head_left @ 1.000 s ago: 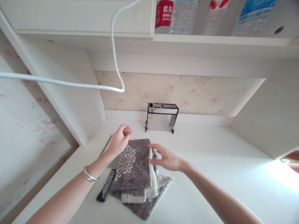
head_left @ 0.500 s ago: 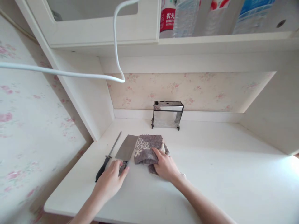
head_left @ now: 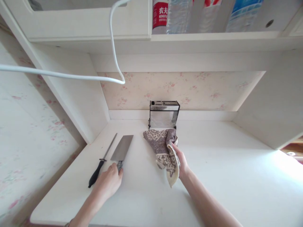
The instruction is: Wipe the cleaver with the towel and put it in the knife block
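My left hand point(head_left: 110, 179) is closed around the handle of a cleaver point(head_left: 122, 147), whose broad grey blade points away from me, low over or on the white desk. Just left of it lies a sharpening steel point(head_left: 96, 171) with a black handle and a thin rod. In my right hand point(head_left: 181, 162) is a bunched purple-grey and cream patterned cloth point(head_left: 158, 142). One corner of the cloth hangs down toward me. Part of my right fingers is hidden behind the folds. The cloth and the blade are apart.
Behind the cloth, a knife block point(head_left: 164, 116) with clear sides and a slotted top stands near the back wall. A white cable point(head_left: 82, 76) crosses the upper left in front. Plastic bottles point(head_left: 178, 17) stand on the shelf above. The white desk point(head_left: 224, 179) extends to the right.
My right hand has lifted the cloth off the cleaver's blade and turned it, so it unfolds and hangs. My left hand keeps hold of the cleaver. The view has shifted slightly.
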Demonstrator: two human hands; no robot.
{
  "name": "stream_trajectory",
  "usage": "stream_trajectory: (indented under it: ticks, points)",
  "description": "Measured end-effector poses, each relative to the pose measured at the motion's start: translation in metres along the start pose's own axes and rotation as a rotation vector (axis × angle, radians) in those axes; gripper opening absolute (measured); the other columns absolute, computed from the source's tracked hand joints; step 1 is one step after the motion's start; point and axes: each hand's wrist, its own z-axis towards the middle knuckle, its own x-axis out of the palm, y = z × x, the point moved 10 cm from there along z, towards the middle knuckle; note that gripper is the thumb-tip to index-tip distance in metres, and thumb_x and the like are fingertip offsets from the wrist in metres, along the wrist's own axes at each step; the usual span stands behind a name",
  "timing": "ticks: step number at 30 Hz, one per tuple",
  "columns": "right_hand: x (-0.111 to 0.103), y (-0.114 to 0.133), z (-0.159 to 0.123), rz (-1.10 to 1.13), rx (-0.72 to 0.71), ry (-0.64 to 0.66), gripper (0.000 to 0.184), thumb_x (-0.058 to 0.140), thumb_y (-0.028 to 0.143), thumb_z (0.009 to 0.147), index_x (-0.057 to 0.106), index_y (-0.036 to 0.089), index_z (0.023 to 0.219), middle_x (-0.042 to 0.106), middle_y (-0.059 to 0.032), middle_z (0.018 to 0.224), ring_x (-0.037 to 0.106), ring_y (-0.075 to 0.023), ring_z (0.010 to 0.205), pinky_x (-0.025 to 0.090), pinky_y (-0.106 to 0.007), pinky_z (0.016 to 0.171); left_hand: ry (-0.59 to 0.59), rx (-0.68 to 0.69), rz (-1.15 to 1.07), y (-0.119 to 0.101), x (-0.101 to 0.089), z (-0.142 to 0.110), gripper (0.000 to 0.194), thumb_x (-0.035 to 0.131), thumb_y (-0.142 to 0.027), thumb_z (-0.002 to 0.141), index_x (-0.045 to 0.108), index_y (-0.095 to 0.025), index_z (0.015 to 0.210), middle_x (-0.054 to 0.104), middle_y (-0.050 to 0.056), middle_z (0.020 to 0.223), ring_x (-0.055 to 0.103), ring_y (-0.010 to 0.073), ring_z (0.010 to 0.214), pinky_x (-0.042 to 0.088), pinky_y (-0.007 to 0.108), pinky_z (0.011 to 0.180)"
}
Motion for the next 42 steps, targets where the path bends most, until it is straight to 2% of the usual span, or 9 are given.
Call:
stream_trajectory:
  ticks: [4,8,14,18,22,26,31,38,42]
  points:
    - [0.001,0.002,0.002,0.070,-0.064,0.019,0.043,0.051,0.056,0.080,0.066,0.022,0.102,0.072,-0.0054,0.078,0.068,-0.0254,0.079,0.055,-0.040,0.071,0.043,-0.001,-0.064,-0.005,0.010,0.005,0.042,0.028,-0.035,0.090,0.042,-0.010,0.120,0.068,0.022,0.093,0.066,0.0347,0.089,0.045,0.039,0.072]
    - [0.005,0.002,-0.001,0.253,-0.081,0.080,0.030,0.056,0.044,0.079,0.067,0.022,0.096,0.073,-0.0037,0.075,0.068,-0.0237,0.079,0.054,-0.038,0.074,-0.083,0.041,-0.192,-0.026,0.011,-0.001,0.041,0.027,-0.036,0.093,0.035,-0.015,0.128,0.068,0.016,0.102,0.066,0.0308,0.092,0.046,0.035,0.072]
    - [0.023,0.007,-0.012,0.402,-0.090,0.167,0.030,0.059,0.043,0.072,0.068,0.021,0.090,0.073,-0.0052,0.089,0.063,-0.0283,0.097,0.048,-0.045,0.086,-0.293,0.268,-0.269,-0.085,-0.003,-0.016,0.043,0.033,-0.036,0.093,0.030,-0.017,0.132,0.063,0.014,0.115,0.064,0.0269,0.098,0.048,0.033,0.074]
    - [0.037,0.012,-0.023,0.383,-0.064,0.283,0.039,0.056,0.050,0.071,0.068,0.021,0.094,0.071,-0.0076,0.098,0.057,-0.0302,0.108,0.041,-0.049,0.094,-0.289,0.467,-0.212,-0.132,-0.004,-0.013,0.043,0.034,-0.023,0.092,0.028,-0.021,0.135,0.061,0.012,0.115,0.064,0.0239,0.094,0.049,0.032,0.073]
    - [0.025,0.027,-0.030,0.384,-0.119,0.291,0.039,0.054,0.052,0.069,0.069,0.021,0.089,0.071,-0.0087,0.099,0.055,-0.0309,0.111,0.037,-0.051,0.097,-0.266,0.526,-0.221,-0.158,-0.002,-0.004,0.048,0.033,-0.019,0.090,0.026,-0.020,0.138,0.060,0.012,0.111,0.063,0.0232,0.090,0.049,0.033,0.072]
    - [0.010,0.041,-0.033,0.398,-0.191,0.261,0.034,0.057,0.048,0.065,0.070,0.021,0.082,0.072,-0.0078,0.095,0.057,-0.0314,0.108,0.037,-0.051,0.097,-0.248,0.534,-0.350,-0.163,0.001,0.001,0.050,0.035,-0.020,0.090,0.026,-0.022,0.139,0.059,0.011,0.119,0.063,0.0223,0.095,0.048,0.032,0.077]
    - [0.013,0.041,-0.035,0.374,-0.169,0.276,0.024,0.063,0.035,0.059,0.071,0.020,0.076,0.073,-0.0078,0.088,0.059,-0.0319,0.104,0.040,-0.050,0.095,-0.267,0.480,-0.384,-0.147,0.006,0.005,0.051,0.035,-0.020,0.089,0.028,-0.020,0.139,0.055,0.012,0.126,0.060,0.0232,0.103,0.048,0.034,0.084]
    - [0.009,0.038,-0.030,0.336,-0.236,0.170,0.028,0.061,0.043,0.071,0.070,0.021,0.084,0.073,-0.0063,0.088,0.062,-0.0282,0.098,0.042,-0.047,0.094,-0.244,0.504,-0.354,-0.142,0.012,0.004,0.051,0.037,-0.021,0.089,0.029,-0.017,0.139,0.058,0.012,0.118,0.060,0.0231,0.103,0.048,0.035,0.086]
    - [0.017,0.049,-0.034,0.387,-0.261,0.227,0.034,0.052,0.048,0.079,0.070,0.022,0.091,0.072,-0.0045,0.094,0.063,-0.0260,0.096,0.043,-0.046,0.093,-0.273,0.471,-0.378,-0.140,0.007,0.004,0.045,0.034,-0.031,0.093,0.032,-0.019,0.137,0.059,0.011,0.115,0.062,0.0224,0.097,0.050,0.034,0.080]
